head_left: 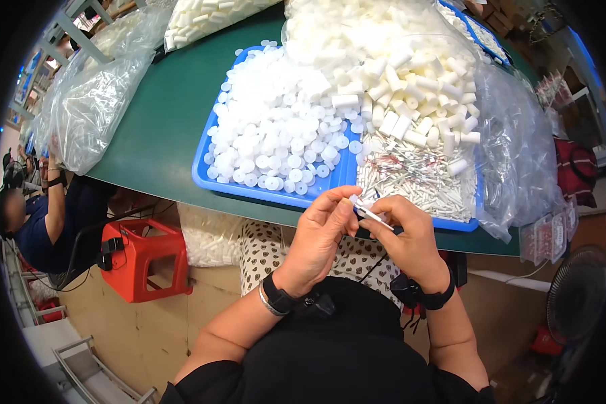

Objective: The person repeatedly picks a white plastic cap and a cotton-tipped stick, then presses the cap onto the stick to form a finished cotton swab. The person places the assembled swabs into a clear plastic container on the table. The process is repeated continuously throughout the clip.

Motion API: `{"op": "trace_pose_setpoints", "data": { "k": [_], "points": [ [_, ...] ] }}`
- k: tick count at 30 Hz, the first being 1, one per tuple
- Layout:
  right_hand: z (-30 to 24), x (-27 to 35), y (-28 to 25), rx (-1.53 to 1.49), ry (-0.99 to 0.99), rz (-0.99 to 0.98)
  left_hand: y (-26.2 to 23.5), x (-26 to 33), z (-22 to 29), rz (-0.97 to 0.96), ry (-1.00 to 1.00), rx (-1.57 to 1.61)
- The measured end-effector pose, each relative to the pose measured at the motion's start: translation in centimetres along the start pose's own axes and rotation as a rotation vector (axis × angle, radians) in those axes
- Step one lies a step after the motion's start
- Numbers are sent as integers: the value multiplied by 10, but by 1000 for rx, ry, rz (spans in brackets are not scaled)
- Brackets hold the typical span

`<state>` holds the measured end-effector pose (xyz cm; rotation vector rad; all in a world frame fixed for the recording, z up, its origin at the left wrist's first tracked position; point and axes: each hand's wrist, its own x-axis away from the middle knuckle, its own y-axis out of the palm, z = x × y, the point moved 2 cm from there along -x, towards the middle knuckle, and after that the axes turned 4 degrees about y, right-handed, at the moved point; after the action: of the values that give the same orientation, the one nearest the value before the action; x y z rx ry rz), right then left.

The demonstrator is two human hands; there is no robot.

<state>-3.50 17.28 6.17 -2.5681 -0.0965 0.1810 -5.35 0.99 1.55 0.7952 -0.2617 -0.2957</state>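
My fingers (343, 211) covered parts of the slim white piece (378, 219) they pinched, its details too small to tell. Just beyond them, thin parts (444, 194) lay too small to tell apart. Farther off, the upper edge cut off a bag of white cylinders (215, 19); well left of my fingers, a person's head (10, 209) was blurred.

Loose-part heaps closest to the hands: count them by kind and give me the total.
Heap of translucent white discs: 1
Heap of cream-white cylinders: 1
Heap of thin white stick-like parts: 1
Total: 3 heaps
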Motion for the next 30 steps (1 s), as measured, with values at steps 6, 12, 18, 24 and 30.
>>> {"op": "trace_pose_setpoints", "data": {
  "k": [6, 12, 18, 24, 30],
  "points": [
    [-5, -1, 2, -78, -76, -23, -3, 3, -1, 34, 35, -192],
    [8, 2, 0, -660, 375, -132, -1, 3, 4, 46, 62, -418],
    [1, 9, -15, -640, 419, -236, 5, 3, 2, -111, -6, -347],
    [29, 23, -111, 688, 6, 583, -1, -2, 5, -16, -98, -46],
    [51, 65, -148, 520, 213, 778, 3, 2, -2, -110, -205, 50]
  ]
}}
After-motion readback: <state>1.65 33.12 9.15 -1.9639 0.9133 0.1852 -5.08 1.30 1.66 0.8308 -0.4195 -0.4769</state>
